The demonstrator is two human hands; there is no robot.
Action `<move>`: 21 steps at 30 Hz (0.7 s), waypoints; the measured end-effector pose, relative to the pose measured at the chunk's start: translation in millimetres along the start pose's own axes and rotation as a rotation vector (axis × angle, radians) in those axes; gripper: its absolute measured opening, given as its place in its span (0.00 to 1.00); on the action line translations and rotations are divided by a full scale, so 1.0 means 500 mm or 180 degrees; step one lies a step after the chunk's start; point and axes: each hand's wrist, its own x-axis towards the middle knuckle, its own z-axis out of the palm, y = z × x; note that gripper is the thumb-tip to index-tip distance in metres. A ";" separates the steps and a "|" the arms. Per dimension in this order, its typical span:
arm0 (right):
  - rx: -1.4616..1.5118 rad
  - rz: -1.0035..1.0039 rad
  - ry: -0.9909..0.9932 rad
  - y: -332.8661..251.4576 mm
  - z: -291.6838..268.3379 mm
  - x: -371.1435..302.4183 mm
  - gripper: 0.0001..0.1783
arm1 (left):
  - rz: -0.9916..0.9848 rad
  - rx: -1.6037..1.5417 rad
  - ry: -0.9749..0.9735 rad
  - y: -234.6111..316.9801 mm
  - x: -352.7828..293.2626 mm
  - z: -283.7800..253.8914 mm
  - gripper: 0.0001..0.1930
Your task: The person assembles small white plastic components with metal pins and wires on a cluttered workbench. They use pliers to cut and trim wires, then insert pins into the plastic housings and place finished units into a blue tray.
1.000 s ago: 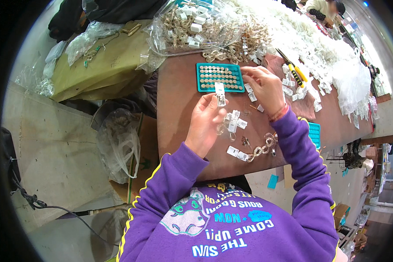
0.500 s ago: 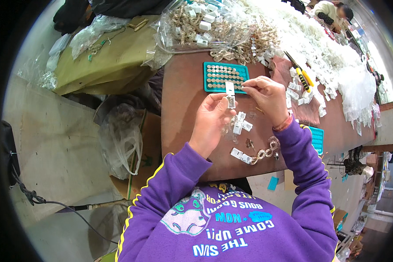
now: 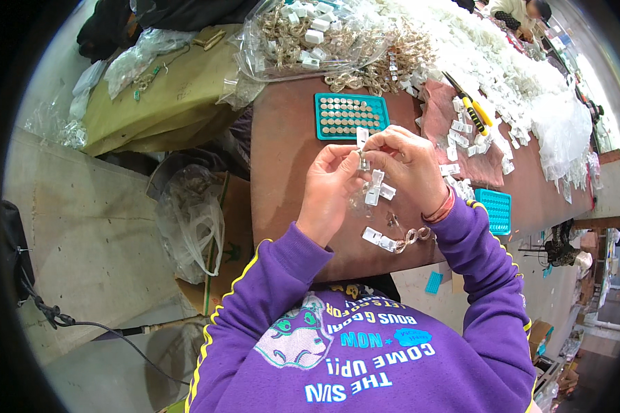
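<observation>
My left hand (image 3: 326,196) is closed on a small white plastic battery case (image 3: 362,135), held upright with its lid end sticking up past the fingertips. Fingers of my right hand (image 3: 415,168) are pinched together against the case's right side; whatever is between them is hidden. Just beyond both hands lies a teal tray (image 3: 317,117) with rows of round silvery button cells (image 3: 348,115). More white cases (image 3: 377,189) hang or lie below the fingers; which of the two I cannot tell. Nearer me on the table rests a white case (image 3: 377,239) with a coiled clear wire (image 3: 412,237).
Yellow-and-black pliers (image 3: 477,115) lie on a pinkish cloth (image 3: 486,168) among loose white cases. A second teal tray (image 3: 494,212) sits at the table's right edge. At the back are a clear bag (image 3: 269,58) of wired cases and a big white heap (image 3: 461,51). Another person works far right.
My right hand has moved left from the tray's near corner to the battery case, its fingers now touching it. My left hand has stayed almost in place. The view has shifted slightly.
</observation>
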 end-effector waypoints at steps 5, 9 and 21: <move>-0.0636 -0.0645 0.0436 -0.003 0.017 -0.015 0.07 | -0.0124 -0.0343 0.0075 -0.001 -0.002 -0.002 0.07; -0.0830 -0.0971 0.0528 0.006 0.029 -0.028 0.10 | -0.0101 -0.0523 0.0121 -0.001 -0.002 -0.004 0.07; 0.1786 0.1349 -0.0433 0.001 -0.020 0.028 0.11 | -0.0664 -0.0513 -0.0289 0.011 -0.008 0.005 0.11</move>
